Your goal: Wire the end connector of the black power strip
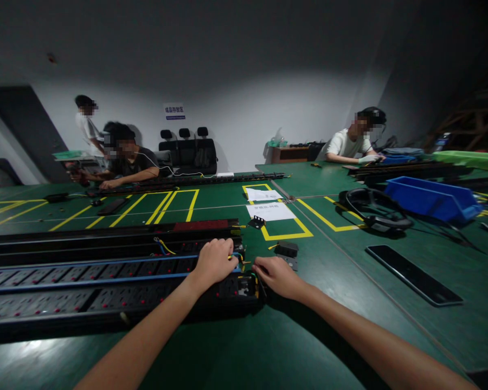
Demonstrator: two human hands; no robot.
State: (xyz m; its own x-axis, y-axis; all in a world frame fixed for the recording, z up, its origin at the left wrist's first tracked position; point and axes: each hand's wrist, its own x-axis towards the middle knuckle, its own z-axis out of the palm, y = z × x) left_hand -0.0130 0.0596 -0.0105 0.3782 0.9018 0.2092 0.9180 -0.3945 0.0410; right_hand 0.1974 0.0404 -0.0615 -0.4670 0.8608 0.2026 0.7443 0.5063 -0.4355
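Note:
Long black power strips [126, 297] lie side by side across the left of the table, with rows of sockets and small red spots. My left hand [214, 261] is closed over the right end of the blue-edged power strip [136, 269], beside yellow wire ends [244, 261]. Just past the strips' ends, my right hand [280, 277] is closed, fingertips pinched together; whatever is between them is hidden. The nearest strip's end is uncapped, with a green-yellow wire [255, 279] inside. Behind my right hand lie small black end pieces [287, 249].
Paper sheets [270, 211] lie on the green table [329, 336] within yellow tape. To the right are a phone [412, 274], a black headset [376, 214] and a blue bin [431, 199]. Co-workers sit across the table at left [132, 160] and right [352, 143]; another person stands behind.

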